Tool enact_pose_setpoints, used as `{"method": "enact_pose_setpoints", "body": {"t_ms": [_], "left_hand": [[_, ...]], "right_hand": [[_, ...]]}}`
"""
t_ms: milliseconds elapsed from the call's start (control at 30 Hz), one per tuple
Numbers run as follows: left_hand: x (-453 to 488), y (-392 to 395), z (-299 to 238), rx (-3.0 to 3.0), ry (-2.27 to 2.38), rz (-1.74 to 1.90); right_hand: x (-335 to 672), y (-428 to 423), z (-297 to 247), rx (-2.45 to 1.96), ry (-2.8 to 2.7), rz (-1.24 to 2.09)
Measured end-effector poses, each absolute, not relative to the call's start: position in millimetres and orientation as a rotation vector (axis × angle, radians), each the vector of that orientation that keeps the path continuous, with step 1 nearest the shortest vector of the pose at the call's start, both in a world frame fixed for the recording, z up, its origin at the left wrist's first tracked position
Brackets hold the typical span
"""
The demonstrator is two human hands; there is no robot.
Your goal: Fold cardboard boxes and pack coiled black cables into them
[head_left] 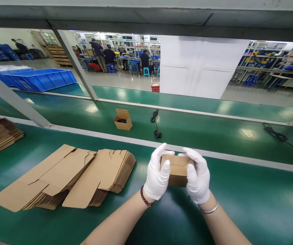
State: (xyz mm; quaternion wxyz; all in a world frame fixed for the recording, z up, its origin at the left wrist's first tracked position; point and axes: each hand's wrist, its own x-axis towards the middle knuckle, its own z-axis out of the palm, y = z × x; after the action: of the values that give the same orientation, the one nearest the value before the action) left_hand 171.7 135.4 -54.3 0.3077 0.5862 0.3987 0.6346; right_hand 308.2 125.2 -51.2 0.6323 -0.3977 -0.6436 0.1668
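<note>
The left hand (157, 172) and the right hand (197, 175), both in white gloves, are closed and grip a small cardboard box (177, 170) between them. Left of the left hand, a stack of flat blanks (105, 172) lies on the green tabletop (241, 211).

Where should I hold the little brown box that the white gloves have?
Best to hold the cardboard box by its two ends, coming in from the left and right, as the white-gloved left hand and right hand do. Its ends are flat to press on, and the flaps on top stay free.
</note>
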Motion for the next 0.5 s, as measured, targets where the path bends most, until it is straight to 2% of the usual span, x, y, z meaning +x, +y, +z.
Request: {"method": "enact_pose_setpoints", "body": {"t_ms": [167, 333, 433, 500], "left_hand": [[167, 140, -54, 1.457, 1.014, 1.661], [157, 156, -29, 1.171, 0.934, 1.211], [152, 166, -25, 1.08, 0.849, 0.95], [150, 168, -35, 0.989, 0.888, 0.927]], "right_hand": [[309, 130, -49, -1.016, -1.481, 0.452], [325, 139, -31, -0.942, -1.765, 0.111], [327, 140, -17, -0.773, -2.122, 0.13], [333, 146, -13, -0.754, -2.224, 0.146]]}}
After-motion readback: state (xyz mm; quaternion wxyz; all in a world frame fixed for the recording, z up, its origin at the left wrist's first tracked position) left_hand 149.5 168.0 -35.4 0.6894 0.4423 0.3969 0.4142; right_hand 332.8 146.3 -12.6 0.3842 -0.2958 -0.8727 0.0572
